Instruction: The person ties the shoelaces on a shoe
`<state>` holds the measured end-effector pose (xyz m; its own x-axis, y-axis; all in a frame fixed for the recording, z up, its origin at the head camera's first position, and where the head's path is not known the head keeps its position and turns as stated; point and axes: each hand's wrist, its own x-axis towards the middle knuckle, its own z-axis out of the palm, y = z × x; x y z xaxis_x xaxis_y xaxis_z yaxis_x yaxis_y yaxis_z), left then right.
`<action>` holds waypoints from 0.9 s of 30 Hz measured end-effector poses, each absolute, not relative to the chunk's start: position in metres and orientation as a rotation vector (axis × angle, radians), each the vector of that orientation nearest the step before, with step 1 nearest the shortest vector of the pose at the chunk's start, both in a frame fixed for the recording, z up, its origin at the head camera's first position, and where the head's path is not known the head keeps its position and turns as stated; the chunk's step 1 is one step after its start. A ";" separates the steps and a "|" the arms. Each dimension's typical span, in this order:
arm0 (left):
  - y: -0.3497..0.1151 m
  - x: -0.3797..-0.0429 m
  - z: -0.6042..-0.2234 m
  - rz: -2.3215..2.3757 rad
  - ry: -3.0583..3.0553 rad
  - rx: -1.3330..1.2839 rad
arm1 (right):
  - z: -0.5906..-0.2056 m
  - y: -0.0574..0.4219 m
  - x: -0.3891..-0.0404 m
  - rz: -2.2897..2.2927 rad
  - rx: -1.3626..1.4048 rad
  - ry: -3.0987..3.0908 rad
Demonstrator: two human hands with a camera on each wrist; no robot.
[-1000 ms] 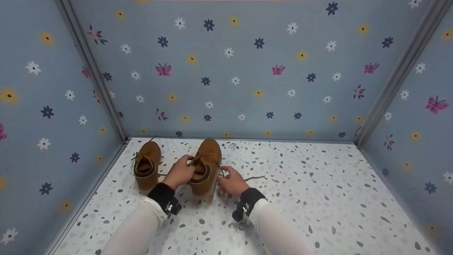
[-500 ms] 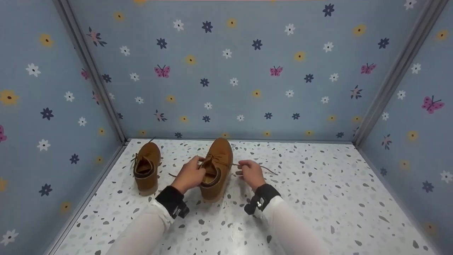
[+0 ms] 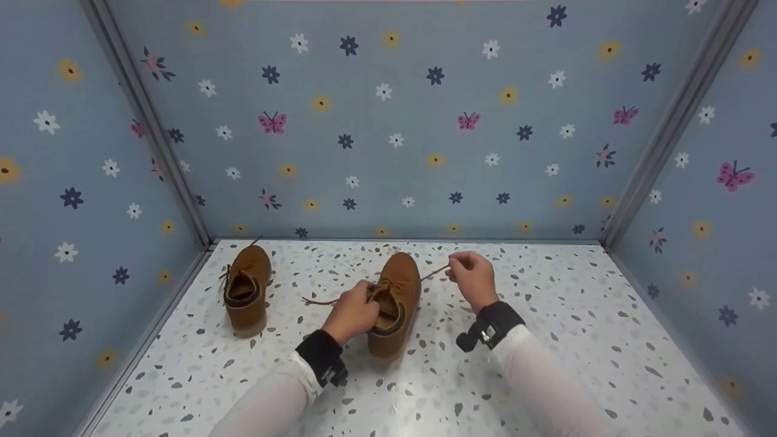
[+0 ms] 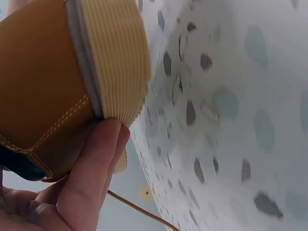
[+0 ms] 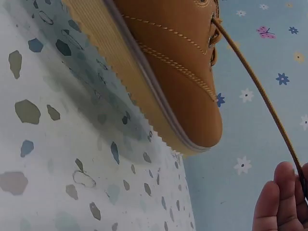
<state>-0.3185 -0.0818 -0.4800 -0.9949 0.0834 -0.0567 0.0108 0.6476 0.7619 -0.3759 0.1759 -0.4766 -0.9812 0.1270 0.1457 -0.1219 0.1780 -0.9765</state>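
A brown lace-up shoe (image 3: pixel 408 294) with a pale ribbed sole (image 4: pixel 118 53) is between my hands, toe pointing to the back wall. My left hand (image 3: pixel 352 312) grips it at the left side of its opening, with fingers against the side and sole edge in the left wrist view. My right hand (image 3: pixel 475 280), off to the right and raised, pinches one end of the shoelace (image 5: pixel 262 91). That lace runs taut from the eyelets to the fingertips. The other lace end (image 3: pixel 320 301) trails out to the left, past my left hand.
A matching brown shoe (image 3: pixel 257 262) stands on the left, its lace tied or looped at the side. The speckled white floor (image 3: pixel 583 340) is bounded by flowered blue panels (image 3: pixel 388 152) at the back and both sides.
The held shoe has shifted to the right, away from the other shoe. My right hand has moved right and up, drawing the lace out straight from the shoe.
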 end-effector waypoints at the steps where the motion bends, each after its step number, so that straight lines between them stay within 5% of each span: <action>1: -0.077 -0.318 -0.481 1.273 2.784 0.089 | -0.474 0.179 -0.375 1.886 0.007 -2.256; 27: -0.022 -0.279 -0.496 1.266 2.830 0.245 | -0.459 0.235 -0.338 1.824 0.070 -2.304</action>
